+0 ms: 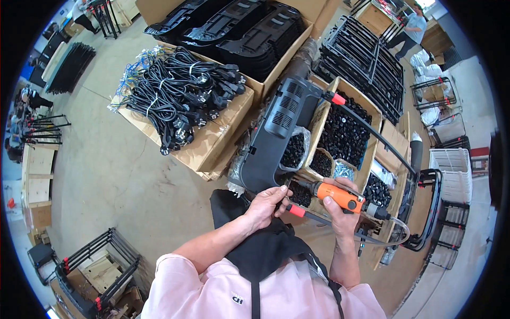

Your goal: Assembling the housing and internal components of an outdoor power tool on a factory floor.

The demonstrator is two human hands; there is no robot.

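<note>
My right hand [342, 210] is wrapped round an orange air screwdriver [340, 196], held level with its dark nose pointing left. A clear hose [396, 239] runs from its back end. In front of the nose, my left hand [267, 206] is closed in a pinch; what sits between the fingertips is too small to make out. Just beyond that hand lies a black plastic housing [260, 151] with a slotted motor cover [285, 109]. A black tube frame [372, 130] with red end pieces [296, 211] reaches rightward from the housing, over the parts bins.
Wooden bins [316, 133] hold black knobs [345, 130], small dark parts and silver screws [344, 171]. Bundled power cords [183, 95] lie on a cardboard box [207, 151] at left. Behind stand a carton of black covers [260, 40] and stacked black frames [361, 66]. A person [411, 29] stands far right.
</note>
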